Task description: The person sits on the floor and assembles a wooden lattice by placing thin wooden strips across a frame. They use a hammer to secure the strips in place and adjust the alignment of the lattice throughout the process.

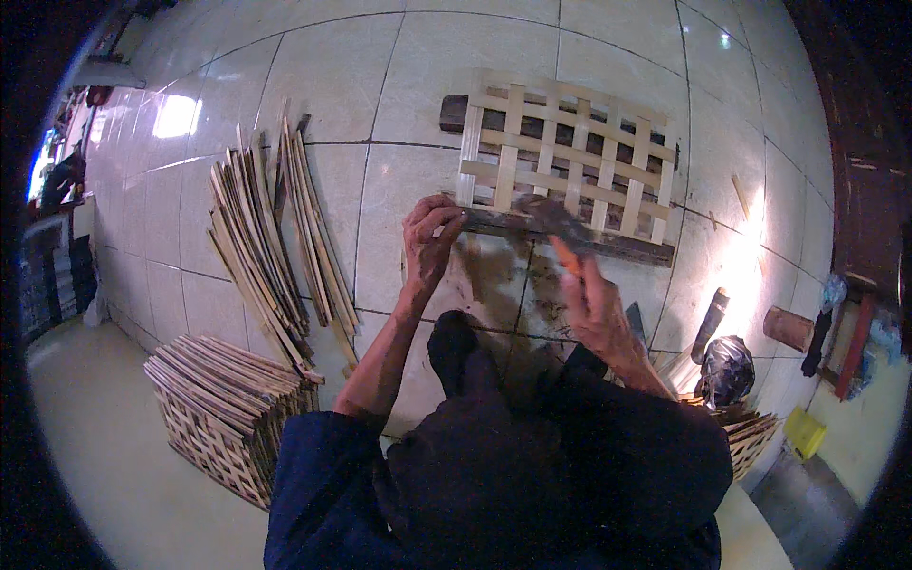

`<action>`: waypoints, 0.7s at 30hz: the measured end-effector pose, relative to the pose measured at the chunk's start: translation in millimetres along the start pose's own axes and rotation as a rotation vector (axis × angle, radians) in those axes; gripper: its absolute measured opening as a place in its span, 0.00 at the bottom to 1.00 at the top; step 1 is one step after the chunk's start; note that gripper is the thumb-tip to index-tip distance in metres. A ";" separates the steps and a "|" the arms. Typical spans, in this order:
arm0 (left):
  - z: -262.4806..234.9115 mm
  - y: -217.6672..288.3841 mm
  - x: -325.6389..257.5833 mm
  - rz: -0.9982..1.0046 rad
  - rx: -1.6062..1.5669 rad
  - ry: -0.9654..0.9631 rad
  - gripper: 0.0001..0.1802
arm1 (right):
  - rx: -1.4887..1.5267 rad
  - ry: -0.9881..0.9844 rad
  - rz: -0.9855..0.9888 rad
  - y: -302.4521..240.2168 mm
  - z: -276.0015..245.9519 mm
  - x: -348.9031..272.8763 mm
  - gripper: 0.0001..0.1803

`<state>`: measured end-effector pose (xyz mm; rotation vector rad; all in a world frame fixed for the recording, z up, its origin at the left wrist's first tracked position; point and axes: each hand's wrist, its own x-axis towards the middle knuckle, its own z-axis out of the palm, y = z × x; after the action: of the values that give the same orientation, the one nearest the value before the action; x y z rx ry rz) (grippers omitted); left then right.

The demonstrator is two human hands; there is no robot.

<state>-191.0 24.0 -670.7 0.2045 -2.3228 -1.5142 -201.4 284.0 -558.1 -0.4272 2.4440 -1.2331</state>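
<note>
The woven panel (577,180) of pale strips lies ahead of the person, on a dark wooden frame (494,220) set on the tiled floor (323,71); the left hand (432,228) is at its near left corner, with fingertips brought together; whether some small thing is between them, I cannot tell. The right hand (598,313) is closed around the orange handle of a hammer (562,237); its head is blurred and covers part of the panel's near edge.

On the left lie many loose strips (255,228), and nearer stands a stack of woven panels (223,418); on the right are a black plastic bag (727,370), a brown cylinder (788,328) and a yellow thing (805,434), whose kind is not clear; a second stack (750,442) is partly hidden by the person's dark clothing; a grey flat piece (635,323) beside the right wrist is also partly covered.
</note>
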 end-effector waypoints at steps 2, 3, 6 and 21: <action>-2.5 0.2 -0.6 0.024 0.049 -0.014 0.07 | -0.041 -0.092 -0.029 0.1 20.1 13.7 0.14; -3.1 0.9 -0.8 0.024 0.038 -0.017 0.07 | -0.050 -0.125 -0.008 1.4 27.5 18.7 0.13; -4.6 -2.4 -3.0 0.037 0.036 -0.025 0.07 | -0.089 -0.186 0.019 1.8 41.7 28.6 0.13; -0.7 -4.2 3.6 0.099 0.055 0.048 0.06 | -0.113 -0.135 -0.061 -15.9 46.6 40.2 0.14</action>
<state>-194.4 20.6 -673.6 0.1357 -2.3027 -1.3849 -214.2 225.1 -578.2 -0.5999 2.4082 -1.0567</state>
